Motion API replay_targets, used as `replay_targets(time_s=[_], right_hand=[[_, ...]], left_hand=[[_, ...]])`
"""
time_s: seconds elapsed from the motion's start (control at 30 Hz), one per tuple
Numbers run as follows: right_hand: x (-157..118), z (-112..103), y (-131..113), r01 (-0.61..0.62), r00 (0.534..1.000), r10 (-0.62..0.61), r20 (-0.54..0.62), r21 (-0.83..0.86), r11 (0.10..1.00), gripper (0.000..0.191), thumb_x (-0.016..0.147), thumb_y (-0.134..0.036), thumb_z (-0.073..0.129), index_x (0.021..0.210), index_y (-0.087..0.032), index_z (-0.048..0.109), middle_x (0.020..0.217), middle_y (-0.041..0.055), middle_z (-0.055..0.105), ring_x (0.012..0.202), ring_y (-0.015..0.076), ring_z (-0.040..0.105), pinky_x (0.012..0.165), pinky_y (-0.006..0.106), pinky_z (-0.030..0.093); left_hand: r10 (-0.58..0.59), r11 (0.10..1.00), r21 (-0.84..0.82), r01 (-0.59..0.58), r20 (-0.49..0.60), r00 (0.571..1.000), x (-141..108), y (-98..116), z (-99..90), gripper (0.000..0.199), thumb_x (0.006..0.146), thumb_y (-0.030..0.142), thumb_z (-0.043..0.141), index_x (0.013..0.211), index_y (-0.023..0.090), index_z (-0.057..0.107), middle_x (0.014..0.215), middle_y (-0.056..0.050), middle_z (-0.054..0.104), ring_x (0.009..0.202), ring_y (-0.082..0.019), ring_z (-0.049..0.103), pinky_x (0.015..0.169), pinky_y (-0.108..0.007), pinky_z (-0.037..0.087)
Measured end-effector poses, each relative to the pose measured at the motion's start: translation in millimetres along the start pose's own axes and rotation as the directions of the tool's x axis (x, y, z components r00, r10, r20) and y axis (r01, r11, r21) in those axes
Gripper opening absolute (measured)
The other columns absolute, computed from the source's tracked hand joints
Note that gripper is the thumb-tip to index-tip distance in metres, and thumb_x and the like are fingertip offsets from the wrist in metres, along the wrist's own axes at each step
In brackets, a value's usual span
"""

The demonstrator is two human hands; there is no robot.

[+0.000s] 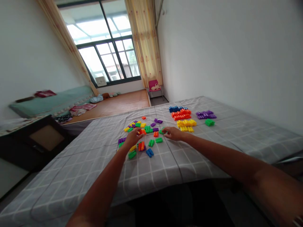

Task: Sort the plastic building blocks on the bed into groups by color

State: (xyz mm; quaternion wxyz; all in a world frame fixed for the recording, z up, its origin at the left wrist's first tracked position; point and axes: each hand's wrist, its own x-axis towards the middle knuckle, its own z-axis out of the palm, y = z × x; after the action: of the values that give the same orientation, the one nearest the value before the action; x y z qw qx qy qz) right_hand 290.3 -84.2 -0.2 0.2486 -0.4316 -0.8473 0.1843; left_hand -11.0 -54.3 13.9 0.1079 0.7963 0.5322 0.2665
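Note:
Small, bright plastic pieces, mostly side by side in little groups, lie loose on a grey checked cloth [99, 151]. My left hand [134, 137] reaches in among them, its fingers closed around an orange piece [142, 131]. A green piece [161, 131] is at the fingertips of my right hand [174, 133], which is bent in a pinch. Between the hands lie another orange piece [156, 134] and green pieces [159, 140]. Closer to me are a blue piece [150, 153] and a green one [132, 154]. My left hand and forearm hide part of the pile.
On the right, pieces are grouped by colour: dark blue [178, 109], orange [181, 114], yellow [186, 123], purple [205, 114] and green [209, 122]. A white wall [232, 56] runs along the right. A dark cabinet [35, 142] stands left; a pink chair [154, 85] is at the back.

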Motion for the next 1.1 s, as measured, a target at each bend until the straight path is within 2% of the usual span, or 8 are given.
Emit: replay_targets(time_s=[0.1, 0.2, 0.3, 0.47, 0.6, 0.7, 0.83, 1.1], right_hand=[[-22.6, -14.6, 12.6, 0.111, 0.993, -0.109, 0.053, -0.047, 0.993, 0.018, 0.086, -0.028, 0.053, 0.086, -0.016, 0.067, 0.077, 0.0041, 0.067, 0.068, 0.0139, 0.057, 0.064, 0.024, 0.038], [-40.3, -18.5, 28.1, 0.114, 0.993, -0.115, -0.008, -0.026, 0.993, 0.024, 0.088, -0.032, 0.05, 0.08, -0.015, 0.066, 0.069, 0.0027, 0.062, 0.063, 0.0128, 0.052, 0.06, 0.024, 0.034], [-44.8, -20.7, 40.1, 0.074, 0.996, -0.071, -0.053, 0.05, 0.996, 0.026, 0.087, -0.033, 0.05, 0.079, -0.014, 0.065, 0.065, 0.001, 0.059, 0.059, 0.0118, 0.049, 0.057, 0.024, 0.033], [-43.1, -32.2, 46.4, 0.068, 0.995, -0.077, 0.06, 0.141, 0.988, 0.021, 0.083, -0.03, 0.054, 0.079, -0.013, 0.066, 0.064, 0.0006, 0.06, 0.058, 0.0113, 0.05, 0.055, 0.022, 0.034], [-44.7, -38.6, 52.7, 0.054, 0.992, -0.067, 0.11, 0.117, 0.992, 0.022, 0.083, -0.032, 0.054, 0.081, -0.014, 0.067, 0.068, 0.002, 0.063, 0.06, 0.0119, 0.052, 0.056, 0.022, 0.033], [-45.0, -38.9, 57.2, 0.072, 0.989, -0.081, 0.125, 0.072, 0.995, 0.021, 0.083, -0.031, 0.055, 0.083, -0.014, 0.067, 0.072, 0.0028, 0.065, 0.063, 0.0122, 0.052, 0.056, 0.022, 0.032], [-44.9, -39.9, 55.0, 0.072, 0.987, -0.077, 0.139, 0.043, 0.996, 0.018, 0.084, -0.029, 0.054, 0.083, -0.015, 0.066, 0.073, 0.003, 0.065, 0.063, 0.0119, 0.051, 0.056, 0.022, 0.03], [-43.7, -40.7, 51.7, 0.063, 0.988, -0.064, 0.144, 0.016, 0.998, 0.019, 0.085, -0.03, 0.054, 0.083, -0.015, 0.066, 0.076, 0.0041, 0.066, 0.065, 0.0125, 0.052, 0.057, 0.022, 0.029]], left_hand=[[0.002, 0.999, -0.049, -0.002, -0.005, 1.0, 12.3, 15.7, -8.7, 0.036, 0.075, 0.032, 0.066, 0.109, 0.02, 0.061, 0.105, -0.006, 0.069, 0.084, -0.018, 0.068, 0.075, -0.032, 0.054], [0.036, 0.989, -0.143, -0.036, -0.001, 0.999, 33.5, 38.4, 3.1, 0.04, 0.073, 0.027, 0.068, 0.111, 0.019, 0.059, 0.106, -0.005, 0.068, 0.084, -0.017, 0.069, 0.073, -0.029, 0.055], [0.097, 0.982, -0.165, -0.093, 0.014, 0.995, 65.7, 65.1, 32.9, 0.037, 0.071, 0.024, 0.069, 0.107, 0.018, 0.059, 0.104, -0.006, 0.068, 0.086, -0.017, 0.068, 0.074, -0.029, 0.055], [0.138, 0.975, -0.184, -0.126, 0.051, 0.989, 135.7, 106.9, 88.7, 0.038, 0.07, 0.022, 0.069, 0.106, 0.014, 0.061, 0.102, -0.008, 0.069, 0.083, -0.017, 0.067, 0.074, -0.031, 0.055], [0.159, 0.978, -0.149, -0.148, 0.064, 0.985, 186.5, 128.4, 119.7, 0.037, 0.068, 0.018, 0.069, 0.104, 0.014, 0.064, 0.101, -0.007, 0.069, 0.08, -0.015, 0.066, 0.075, -0.03, 0.055], [0.173, 0.982, -0.091, -0.167, 0.066, 0.983, 212.2, 135.6, 134.4, 0.037, 0.07, 0.02, 0.068, 0.106, 0.014, 0.065, 0.102, -0.007, 0.07, 0.084, -0.017, 0.066, 0.079, -0.03, 0.054], [0.198, 0.98, -0.023, -0.197, 0.092, 0.976, 230.2, 136.2, 147.6, 0.038, 0.072, 0.025, 0.066, 0.109, 0.015, 0.067, 0.105, -0.007, 0.07, 0.094, -0.02, 0.065, 0.088, -0.033, 0.051], [0.226, 0.974, -0.016, -0.226, 0.148, 0.963, 232.4, 132.8, 161.6, 0.041, 0.071, 0.023, 0.068, 0.112, 0.017, 0.068, 0.108, -0.008, 0.07, 0.097, -0.022, 0.065, 0.09, -0.034, 0.05]])
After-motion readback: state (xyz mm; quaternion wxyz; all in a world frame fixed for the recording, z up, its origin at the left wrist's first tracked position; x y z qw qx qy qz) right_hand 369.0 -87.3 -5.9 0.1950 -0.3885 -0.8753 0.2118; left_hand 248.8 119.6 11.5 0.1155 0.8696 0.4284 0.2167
